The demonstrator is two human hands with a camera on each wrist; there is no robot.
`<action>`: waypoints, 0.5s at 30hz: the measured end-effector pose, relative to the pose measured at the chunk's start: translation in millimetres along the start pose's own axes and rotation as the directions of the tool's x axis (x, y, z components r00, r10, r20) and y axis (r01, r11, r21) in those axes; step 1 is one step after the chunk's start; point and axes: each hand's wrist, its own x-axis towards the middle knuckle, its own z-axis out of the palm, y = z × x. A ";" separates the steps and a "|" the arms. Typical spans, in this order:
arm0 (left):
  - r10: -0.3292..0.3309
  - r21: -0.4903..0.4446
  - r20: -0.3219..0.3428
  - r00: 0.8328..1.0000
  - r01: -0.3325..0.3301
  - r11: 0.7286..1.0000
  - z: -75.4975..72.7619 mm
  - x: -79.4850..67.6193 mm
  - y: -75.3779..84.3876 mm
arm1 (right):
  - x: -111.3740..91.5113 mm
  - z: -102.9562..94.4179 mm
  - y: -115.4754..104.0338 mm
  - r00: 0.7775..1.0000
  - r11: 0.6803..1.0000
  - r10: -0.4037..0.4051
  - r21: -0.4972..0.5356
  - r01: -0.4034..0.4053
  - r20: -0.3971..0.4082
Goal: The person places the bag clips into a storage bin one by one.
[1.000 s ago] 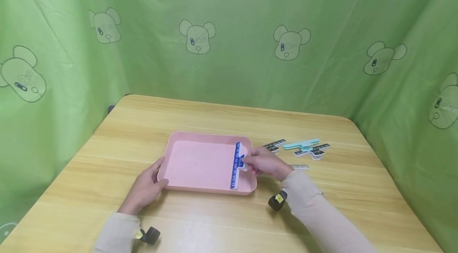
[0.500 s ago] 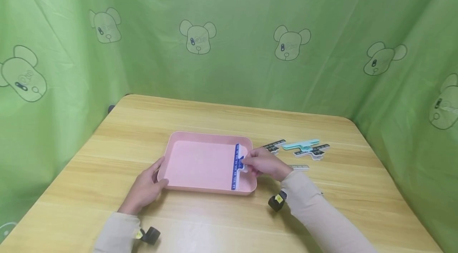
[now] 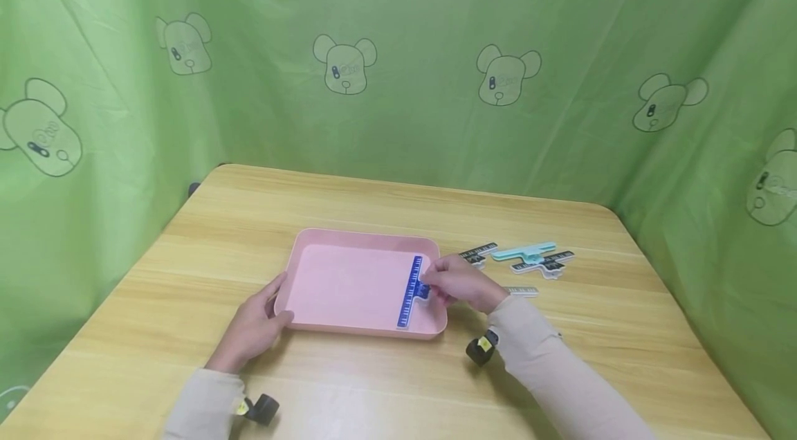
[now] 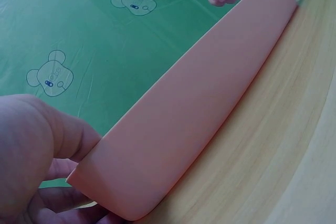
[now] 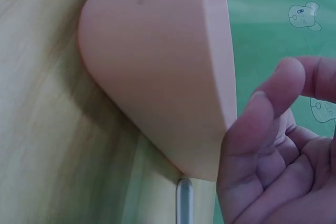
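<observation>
A blue clip (image 3: pixel 409 293) with a piano-key pattern lies inside the pink tray (image 3: pixel 349 281) along its right end. My right hand (image 3: pixel 459 282) hovers over the clip's handle at the right rim. In the right wrist view, the thumb and index finger of that right hand (image 5: pixel 278 135) are close together above the rim, with no clip visible between them. My left hand (image 3: pixel 252 322) grips the tray's left end, its thumb at the near corner. The left wrist view shows those fingers round the tray's corner (image 4: pixel 126 187).
Right of the tray lie a mint clip (image 3: pixel 524 251), a black-and-white clip (image 3: pixel 543 264) touching it, another black clip (image 3: pixel 479 251) and a grey clip (image 3: pixel 523 291) partly behind my right hand. Green curtain (image 3: pixel 411 129) stands behind the wooden table (image 3: pixel 336 385).
The blue clip has turned and settled lower in the tray, its near end shifting left and its handle face showing. My right hand has barely moved; my left hand stays on the tray.
</observation>
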 end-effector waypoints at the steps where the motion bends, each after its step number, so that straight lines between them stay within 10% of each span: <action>1: 0.002 0.001 0.000 1.000 -0.002 1.000 -0.1 0.0 0.1 | -0.2 0.1 -1.1 1.000 1.000 0.000 -0.004 0.000 -0.001; 15: -0.011 -0.004 0.009 1.000 0.011 1.000 -1.2 -2.3 3.8 | -0.6 -3.0 -0.9 1.000 1.000 0.003 -0.012 -0.004 -0.022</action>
